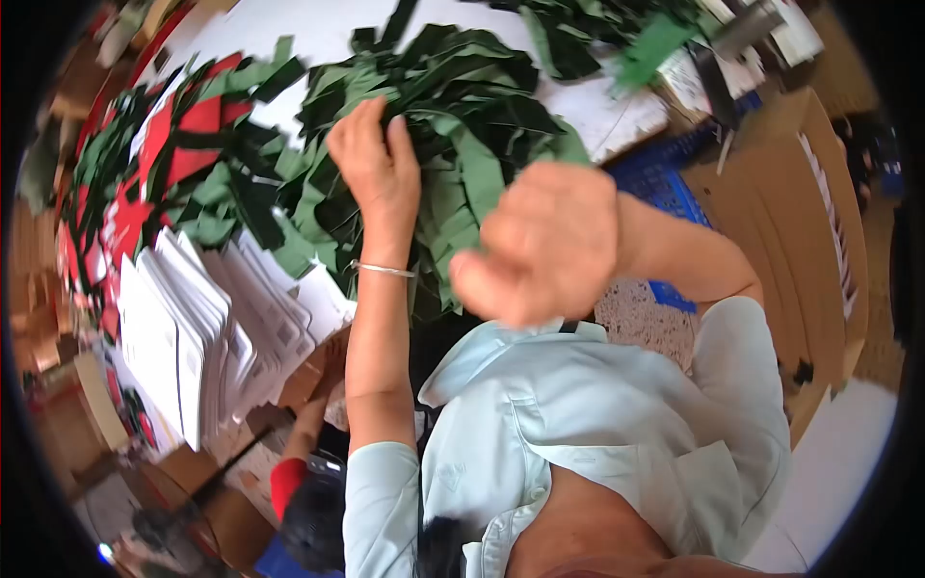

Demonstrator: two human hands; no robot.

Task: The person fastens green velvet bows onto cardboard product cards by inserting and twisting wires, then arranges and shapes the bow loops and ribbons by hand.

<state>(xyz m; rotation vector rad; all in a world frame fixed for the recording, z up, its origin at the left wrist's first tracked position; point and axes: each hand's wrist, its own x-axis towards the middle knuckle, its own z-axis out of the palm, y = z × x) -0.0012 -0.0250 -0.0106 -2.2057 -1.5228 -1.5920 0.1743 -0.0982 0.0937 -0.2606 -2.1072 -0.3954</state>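
Observation:
A large heap of dark and light green fabric strips [472,87] lies on the white table in front of me. My left hand [371,164], with a thin bracelet at the wrist, rests on the heap; its thumb stands apart from the loosely bent fingers, and no strip shows gripped in it. Raised above the heap's near edge and closer to the camera, my right hand [549,241] is closed like a fist and blurred. Whatever it holds, if anything, is hidden.
White cards or boards [178,332] stand stacked at the left, beside red pieces [199,120] mixed with green strips. A blue plastic crate [665,183] and a large cardboard box [785,222] are at the right. Another person [313,506] is low at the left.

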